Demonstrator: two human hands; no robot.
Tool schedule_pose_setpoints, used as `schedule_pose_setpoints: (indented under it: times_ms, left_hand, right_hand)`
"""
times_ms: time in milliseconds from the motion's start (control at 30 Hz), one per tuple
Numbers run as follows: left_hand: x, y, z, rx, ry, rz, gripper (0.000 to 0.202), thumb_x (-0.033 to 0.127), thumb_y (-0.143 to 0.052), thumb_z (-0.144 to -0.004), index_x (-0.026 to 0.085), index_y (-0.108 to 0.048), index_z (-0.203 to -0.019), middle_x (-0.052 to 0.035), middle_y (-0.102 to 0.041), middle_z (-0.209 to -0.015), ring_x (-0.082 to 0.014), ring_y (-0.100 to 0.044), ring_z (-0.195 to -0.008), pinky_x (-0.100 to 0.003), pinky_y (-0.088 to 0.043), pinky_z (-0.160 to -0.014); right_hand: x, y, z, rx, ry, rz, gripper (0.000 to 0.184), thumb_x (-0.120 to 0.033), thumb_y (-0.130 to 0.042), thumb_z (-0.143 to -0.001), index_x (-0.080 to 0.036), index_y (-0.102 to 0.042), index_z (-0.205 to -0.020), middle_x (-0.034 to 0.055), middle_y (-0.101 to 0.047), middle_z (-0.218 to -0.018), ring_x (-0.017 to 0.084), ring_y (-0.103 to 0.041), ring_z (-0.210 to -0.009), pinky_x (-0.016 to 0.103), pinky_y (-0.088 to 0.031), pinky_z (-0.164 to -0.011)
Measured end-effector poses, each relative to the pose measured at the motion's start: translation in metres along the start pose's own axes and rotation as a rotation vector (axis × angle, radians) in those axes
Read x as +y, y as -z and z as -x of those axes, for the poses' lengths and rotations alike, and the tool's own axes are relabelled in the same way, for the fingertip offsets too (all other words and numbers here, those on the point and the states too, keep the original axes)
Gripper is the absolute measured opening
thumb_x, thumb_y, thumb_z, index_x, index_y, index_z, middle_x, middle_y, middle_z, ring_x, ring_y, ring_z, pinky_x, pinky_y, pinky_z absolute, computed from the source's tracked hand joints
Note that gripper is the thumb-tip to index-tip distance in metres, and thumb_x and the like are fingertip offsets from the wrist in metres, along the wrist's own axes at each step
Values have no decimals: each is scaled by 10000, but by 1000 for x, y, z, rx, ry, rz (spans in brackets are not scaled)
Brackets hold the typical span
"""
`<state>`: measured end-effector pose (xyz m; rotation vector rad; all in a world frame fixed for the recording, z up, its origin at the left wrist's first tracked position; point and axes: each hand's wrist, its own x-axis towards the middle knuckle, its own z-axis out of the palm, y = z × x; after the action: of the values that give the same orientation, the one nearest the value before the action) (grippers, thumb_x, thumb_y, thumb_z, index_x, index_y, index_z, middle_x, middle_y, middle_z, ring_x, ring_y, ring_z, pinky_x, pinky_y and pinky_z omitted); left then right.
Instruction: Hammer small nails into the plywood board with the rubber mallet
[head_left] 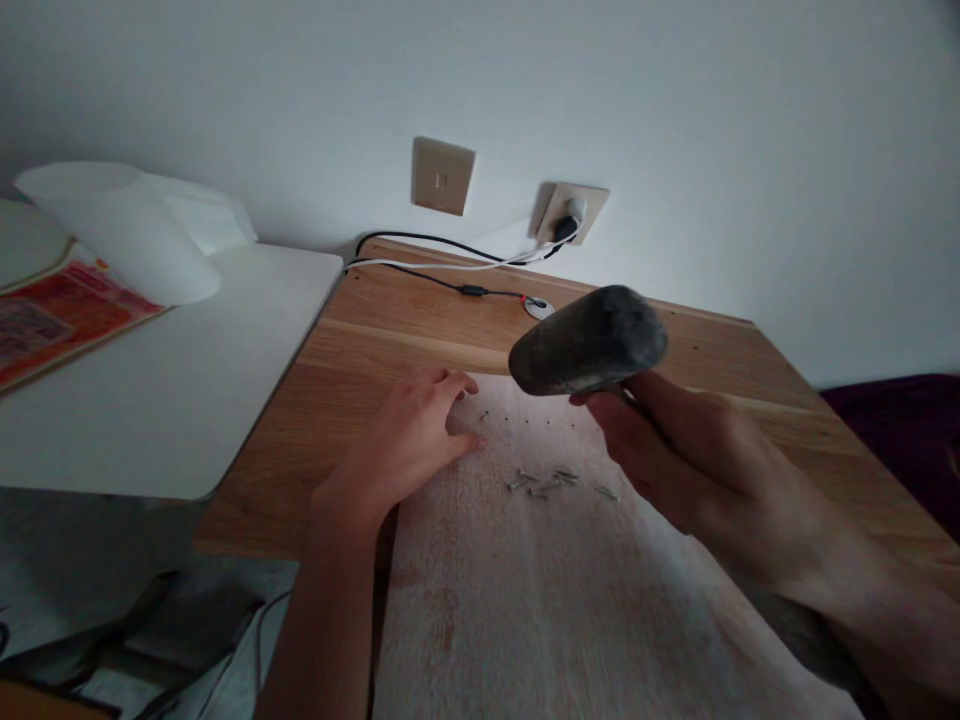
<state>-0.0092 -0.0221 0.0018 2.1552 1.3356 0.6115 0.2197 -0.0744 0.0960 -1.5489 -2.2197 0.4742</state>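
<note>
My right hand [690, 455] is wrapped round the handle of a hammer [589, 340], whose dark, worn head is raised above the far end of a whitish wooden board [510, 600]. My left hand [416, 440] rests at the board's left edge, thumb and fingers apart and curved, holding nothing. Between them and just to the right, a small nail [484, 414] sticks up from the board. To its right runs a row of small dark spots [526, 422]; whether they are nail heads or holes I cannot tell. Several loose nails [540, 488] lie on the board between my hands.
Under the board is a wooden table [337, 390] against a wall. Black and white cables [442, 265] run along its back to a wall socket [574, 215]. On the left, a white table [247, 330] bears a white roll [150, 235] and a red-orange printed packet [67, 315].
</note>
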Motion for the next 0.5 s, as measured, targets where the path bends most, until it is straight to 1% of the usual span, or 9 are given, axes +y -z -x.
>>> schedule_pose_setpoints:
  times_ms: [67, 133, 167, 233, 333, 367, 433, 500]
  left_hand:
    - [0, 0, 0, 9, -10, 16, 399, 242, -848, -842, 213, -685, -1204, -74, -686, -1245, -288, -632, -1208, -467, -487, -1099]
    - [0, -1, 0, 17, -12, 30, 398, 245, -850, -839, 215, -688, -1201, -76, -687, -1253, -293, -626, -1229, -467, -479, -1114]
    - [-1, -1, 0, 18, -12, 34, 400, 247, -848, -840, 216, -687, -1205, -76, -687, -1253, -294, -626, -1231, -466, -479, -1114]
    - [-2, -2, 0, 19, -17, 32, 408, 248, -844, -842, 217, -683, -1216, -75, -687, -1254, -293, -629, -1223, -467, -486, -1106]
    - [-4, -3, 0, 21, -29, 17, 404, 250, -840, -844, 218, -682, -1215, -71, -687, -1242, -286, -636, -1195, -478, -494, -1092]
    - [-4, -3, 0, 24, -30, 13, 398, 253, -839, -846, 219, -682, -1211, -71, -687, -1239, -286, -636, -1192, -483, -495, -1090]
    - [-4, -3, -1, 21, -33, 15, 382, 257, -829, -858, 223, -682, -1209, -72, -689, -1240, -289, -632, -1202, -489, -497, -1085]
    - [-4, -3, -1, 18, -34, 19, 368, 248, -823, -864, 222, -682, -1203, -77, -693, -1244, -295, -628, -1216, -490, -498, -1080]
  right_hand:
    - [5, -12, -1, -71, 3, 3, 300, -420, -418, -1096, -251, -510, -866, -36, -553, -614, 134, -512, -502, 302, -315, -507]
    - [11, -25, -3, -164, 14, -15, 258, -380, -407, -1096, -243, -513, -906, -45, -540, -596, 140, -504, -488, 315, -299, -512]
    - [13, -28, -3, -182, 19, -24, 245, -367, -405, -1097, -241, -515, -918, -54, -522, -580, 139, -497, -477, 316, -295, -513]
    - [13, -25, -4, -139, 17, -29, 243, -374, -419, -1098, -245, -519, -919, -65, -508, -567, 133, -493, -466, 308, -294, -507]
    - [8, -13, -3, -26, 2, -2, 280, -405, -450, -1086, -257, -503, -855, -71, -487, -549, 118, -447, -435, 298, -277, -475]
    - [7, -12, -3, -16, 1, 1, 283, -404, -450, -1084, -258, -498, -846, -71, -483, -547, 117, -438, -431, 298, -274, -471]
    - [9, -17, -3, -47, 9, -12, 274, -393, -437, -1087, -256, -498, -859, -66, -496, -556, 122, -460, -445, 299, -284, -481]
    - [13, -28, -3, -122, 16, -31, 256, -371, -412, -1091, -251, -497, -882, -56, -522, -568, 135, -498, -469, 307, -296, -503]
